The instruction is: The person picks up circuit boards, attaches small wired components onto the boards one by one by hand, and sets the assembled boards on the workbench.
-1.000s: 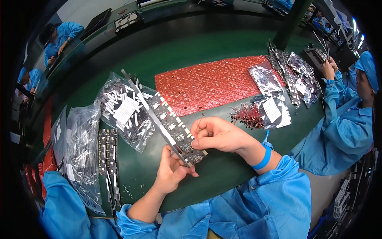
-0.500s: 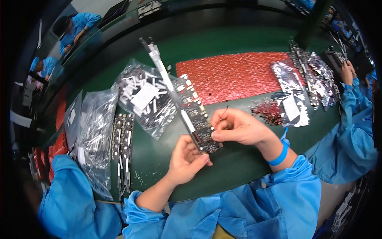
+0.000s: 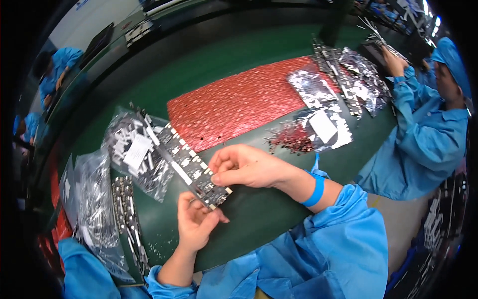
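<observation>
A long dark circuit board with a pale flat strip along its left side slants over the green table, its far end up and to the left. My left hand grips the near end between thumb and fingers. At the board's right edge my right hand, with a blue wrist strap, has thumb and fingertips pinched together close to the surface. Whatever lies in that pinch is hidden. Beyond the board is a clear bag of white and dark strip parts.
Red bubble wrap lies at the back, with a pile of small red and black parts and silvery bags to its right. On the left are strip boards and a plastic bag. A co-worker sits at right.
The view has swung right, so the table things sit further left and more of the co-worker shows. My left hand keeps its grip on the board; my right fingertips stay at its edge.
</observation>
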Available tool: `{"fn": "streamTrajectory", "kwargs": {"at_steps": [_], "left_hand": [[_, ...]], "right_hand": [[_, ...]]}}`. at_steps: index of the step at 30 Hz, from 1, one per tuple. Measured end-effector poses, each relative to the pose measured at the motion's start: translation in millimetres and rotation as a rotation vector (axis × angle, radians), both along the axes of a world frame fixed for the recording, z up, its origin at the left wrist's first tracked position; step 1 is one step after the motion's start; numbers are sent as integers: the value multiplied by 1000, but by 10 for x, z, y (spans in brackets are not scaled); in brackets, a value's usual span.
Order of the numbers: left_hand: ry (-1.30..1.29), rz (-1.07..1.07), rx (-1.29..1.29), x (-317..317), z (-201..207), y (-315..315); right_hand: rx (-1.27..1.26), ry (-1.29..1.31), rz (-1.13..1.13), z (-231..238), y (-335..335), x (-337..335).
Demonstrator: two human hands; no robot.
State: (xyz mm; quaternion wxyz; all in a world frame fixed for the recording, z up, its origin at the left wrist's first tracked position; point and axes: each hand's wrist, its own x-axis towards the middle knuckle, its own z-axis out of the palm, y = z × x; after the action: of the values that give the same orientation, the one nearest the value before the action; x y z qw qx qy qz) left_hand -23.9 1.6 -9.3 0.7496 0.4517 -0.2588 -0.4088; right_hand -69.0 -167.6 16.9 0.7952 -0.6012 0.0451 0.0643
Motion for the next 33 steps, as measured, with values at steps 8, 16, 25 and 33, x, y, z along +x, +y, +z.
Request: {"fn": "streamTrajectory", "kwargs": {"at_steps": [8, 16, 25, 33], "left_hand": [[-22, -172, 138, 30, -70, -63], [-236, -239, 300, 11, -32, -65], [-372, -293, 360, 20, -34, -89], [-422, -303, 376, 12, -32, -93]], "right_hand": [[-51, 12, -308, 354, -578, -400], [-225, -20, -722, 627, -1752, -982], [-226, 201, -948, 412, -2342, -1573], [-264, 443, -952, -27, -2296, -1896]]}}
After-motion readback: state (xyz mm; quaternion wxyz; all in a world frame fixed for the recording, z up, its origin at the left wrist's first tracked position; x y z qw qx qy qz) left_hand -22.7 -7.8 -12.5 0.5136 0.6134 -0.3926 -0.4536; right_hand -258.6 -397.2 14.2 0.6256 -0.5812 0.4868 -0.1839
